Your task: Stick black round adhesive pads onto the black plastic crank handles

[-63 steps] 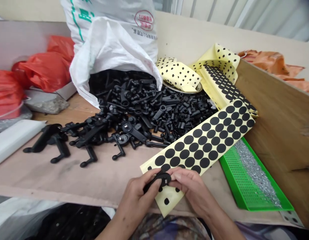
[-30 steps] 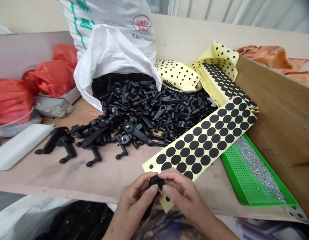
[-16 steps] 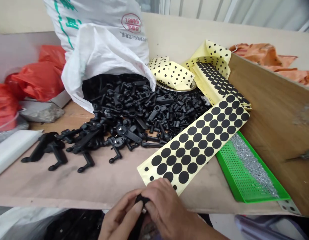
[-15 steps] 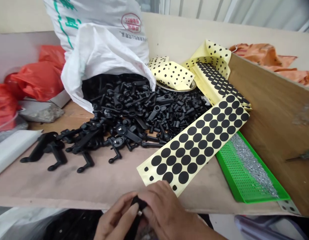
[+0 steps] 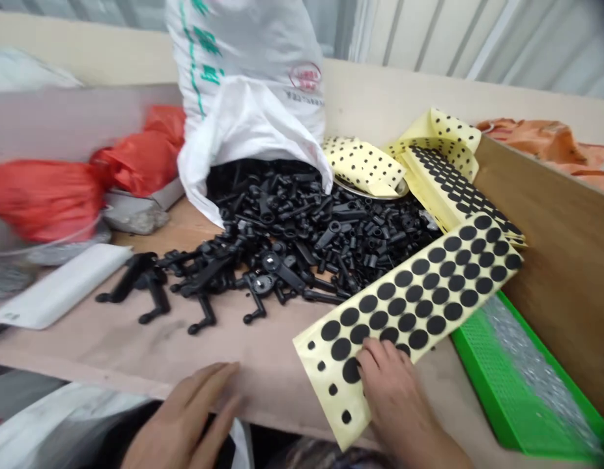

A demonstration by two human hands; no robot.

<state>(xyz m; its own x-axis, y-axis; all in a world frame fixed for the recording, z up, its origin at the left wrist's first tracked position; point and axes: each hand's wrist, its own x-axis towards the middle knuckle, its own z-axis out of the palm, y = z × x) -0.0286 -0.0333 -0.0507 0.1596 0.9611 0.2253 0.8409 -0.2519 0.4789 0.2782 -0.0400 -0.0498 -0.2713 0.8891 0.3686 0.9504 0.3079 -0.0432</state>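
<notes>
The left hand lies open and empty at the table edge, well left of the black-dot sticker sheet, whose long axis slants up rightward from the nearer right hand, its fingers spread on the sheet's lower end, pinching nothing.

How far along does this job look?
Done: the lower end of the yellow sheet shows bare backing with only small dots. In hand: the right hand rests on the sheet, and the left hand holds nothing visible. Left: many rows of black discs and a large heap of black plastic parts.
</notes>
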